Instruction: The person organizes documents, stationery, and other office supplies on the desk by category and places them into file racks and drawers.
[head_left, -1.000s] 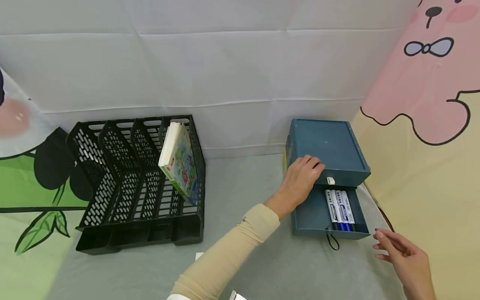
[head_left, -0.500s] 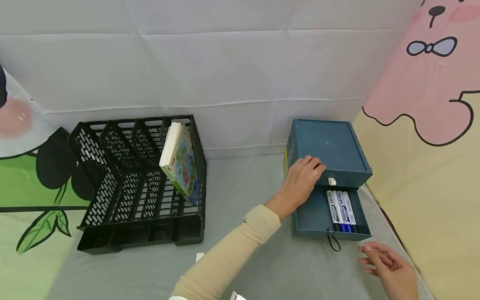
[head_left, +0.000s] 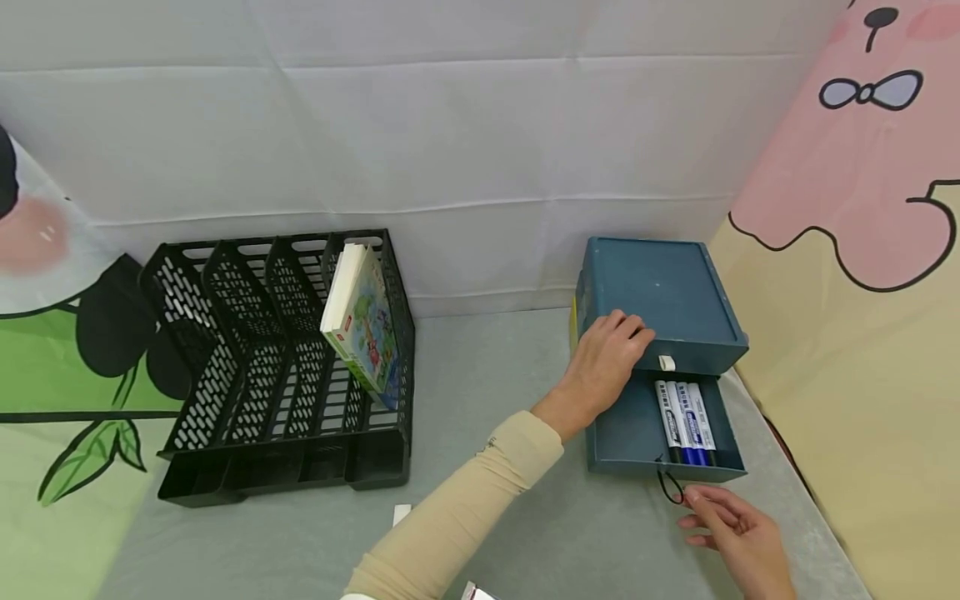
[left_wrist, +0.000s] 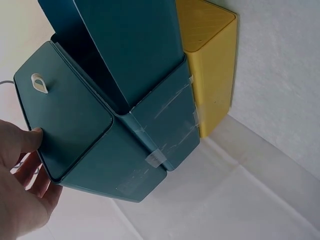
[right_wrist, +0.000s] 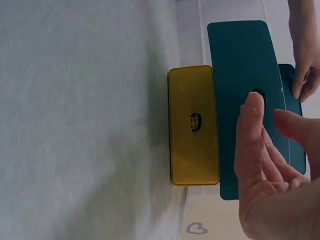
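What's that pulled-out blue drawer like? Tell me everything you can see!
The drawer is dark blue and looks like smooth plastic, with a dark loop on its front. It is pulled out toward the person, open side up, under the top box and above the yellow box. Four pens lie side by side toward its right. The right hand is at the loop; I can't tell whether they touch.

Desk setup, home or office unclear, white cloth (head_left: 480, 150) lining grey table's (head_left: 495, 400) far edge, cartoon-print sheets (head_left: 840, 183) flanking side edges, book rack (head_left: 285, 467) and blue drawer unit (head_left: 660, 287) standing near far corners.
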